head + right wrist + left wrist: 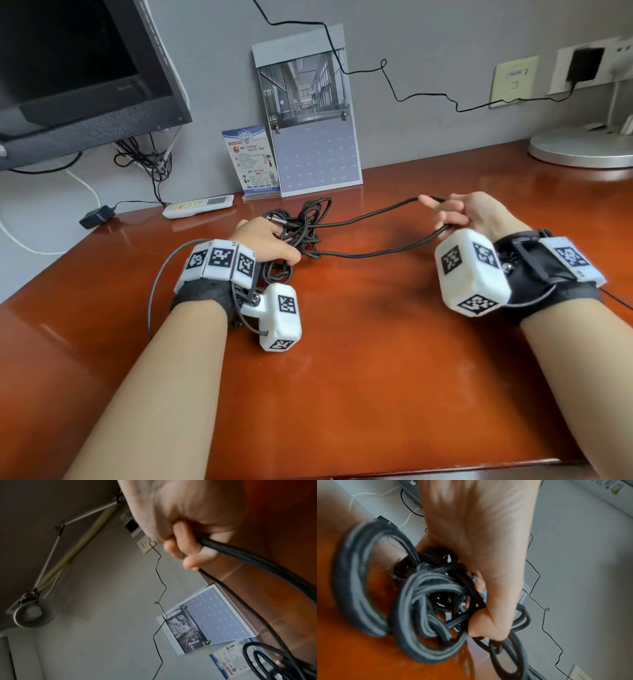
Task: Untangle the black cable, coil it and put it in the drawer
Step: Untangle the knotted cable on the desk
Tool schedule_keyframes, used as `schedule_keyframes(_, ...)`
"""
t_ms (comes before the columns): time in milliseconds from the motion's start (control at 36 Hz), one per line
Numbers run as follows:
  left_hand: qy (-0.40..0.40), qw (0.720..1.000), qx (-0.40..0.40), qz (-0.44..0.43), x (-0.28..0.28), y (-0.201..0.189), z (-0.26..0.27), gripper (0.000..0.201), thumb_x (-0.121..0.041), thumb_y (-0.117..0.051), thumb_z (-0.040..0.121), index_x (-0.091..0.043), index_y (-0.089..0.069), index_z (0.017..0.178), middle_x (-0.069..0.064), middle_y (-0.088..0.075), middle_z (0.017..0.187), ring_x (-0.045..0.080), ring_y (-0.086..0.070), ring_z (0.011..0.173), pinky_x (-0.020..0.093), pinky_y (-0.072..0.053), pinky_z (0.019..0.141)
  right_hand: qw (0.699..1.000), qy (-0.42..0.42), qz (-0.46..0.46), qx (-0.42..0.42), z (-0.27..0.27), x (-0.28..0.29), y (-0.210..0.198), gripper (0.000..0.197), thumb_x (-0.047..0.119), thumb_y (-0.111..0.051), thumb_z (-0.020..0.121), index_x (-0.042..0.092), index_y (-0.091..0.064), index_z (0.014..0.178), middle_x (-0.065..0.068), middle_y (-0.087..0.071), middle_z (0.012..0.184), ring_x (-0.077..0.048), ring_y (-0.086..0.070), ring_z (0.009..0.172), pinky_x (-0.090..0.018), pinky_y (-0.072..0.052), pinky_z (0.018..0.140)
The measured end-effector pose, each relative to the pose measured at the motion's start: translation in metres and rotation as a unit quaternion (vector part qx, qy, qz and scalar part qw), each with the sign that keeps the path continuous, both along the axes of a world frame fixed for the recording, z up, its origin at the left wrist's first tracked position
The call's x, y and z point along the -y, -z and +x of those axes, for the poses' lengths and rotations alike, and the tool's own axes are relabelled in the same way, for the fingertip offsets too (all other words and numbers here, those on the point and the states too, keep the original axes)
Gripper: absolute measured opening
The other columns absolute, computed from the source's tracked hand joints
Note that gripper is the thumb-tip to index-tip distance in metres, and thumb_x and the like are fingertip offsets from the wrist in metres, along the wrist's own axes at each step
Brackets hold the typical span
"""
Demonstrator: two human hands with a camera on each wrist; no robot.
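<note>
Left hand (265,241) clamps the knotted black cable (301,226) mid-desk (342,377), toward the back edge; right hand (472,214) grips a drawn-out loop. Pull too hard and the knot could tighten.

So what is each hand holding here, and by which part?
Both hold the black cable: left hand grips the tangled bundle, right hand grips a pulled-out loop.
</note>
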State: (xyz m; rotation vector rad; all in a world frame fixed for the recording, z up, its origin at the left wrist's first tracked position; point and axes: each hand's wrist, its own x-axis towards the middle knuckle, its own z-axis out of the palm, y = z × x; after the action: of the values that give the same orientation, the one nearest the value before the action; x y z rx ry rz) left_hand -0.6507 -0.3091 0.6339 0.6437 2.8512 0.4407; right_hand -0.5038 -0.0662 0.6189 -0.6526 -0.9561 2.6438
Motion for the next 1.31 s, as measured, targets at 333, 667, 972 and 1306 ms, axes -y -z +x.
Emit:
schedule_keyframes(333, -0.028, 0.999, -0.013, 0.009, 0.005, 0.005, -0.008, 0.063, -0.028, -0.07, 0.072, -0.016, -0.052, 0.132, -0.001, -0.05, 0.128, 0.023, -0.033, 0.129, 0.029, -0.035, 0.091, 0.979, 0.205, -0.015, -0.002, -0.013, 0.017, -0.002, 0.025, 0.017, -0.04, 0.085, 0.018, -0.04, 0.06, 0.009, -0.028, 0.037, -0.009, -0.016, 0.03, -0.015, -0.016, 0.032)
schedule_keyframes(667, -0.038, 0.999, 0.011, -0.035, -0.001, 0.0, -0.002, 0.072, -0.045, -0.059, 0.045, -0.025, -0.047, 0.113, 0.001, -0.05, 0.113, 0.02, -0.031, 0.113, 0.032, -0.033, 0.081, 0.939, 0.268, 0.167, 0.139, -0.025, -0.004, 0.019, 0.021, 0.019, -0.044, 0.088, 0.02, -0.045, 0.067, 0.004, -0.041, 0.065, -0.01, -0.043, 0.043, -0.023, -0.033, 0.047)
schedule_keyframes(972, -0.014, 0.999, 0.009, -0.045, -0.003, 0.005, 0.0, 0.071, -0.023, -0.064, 0.073, -0.026, -0.036, 0.137, 0.01, -0.036, 0.14, 0.029, -0.021, 0.127, 0.042, -0.033, 0.095, 0.595, 0.038, 0.754, 0.277, -0.026, 0.028, -0.004, 0.044, 0.01, -0.042, 0.09, 0.015, -0.051, 0.133, -0.011, -0.032, 0.145, -0.032, -0.025, 0.134, -0.043, -0.025, 0.109)
schedule_keyframes(1306, -0.008, 1.0, 0.013, -0.027, -0.003, 0.009, -0.002, 0.073, -0.023, -0.063, 0.074, -0.027, -0.032, 0.139, 0.01, -0.031, 0.145, 0.026, -0.018, 0.129, 0.04, -0.033, 0.1, 0.496, -0.254, 0.806, 0.199, -0.087, 0.083, -0.007, 0.062, 0.024, -0.046, 0.097, 0.01, -0.019, 0.15, -0.012, -0.036, 0.149, -0.027, -0.041, 0.132, -0.034, -0.036, 0.106)
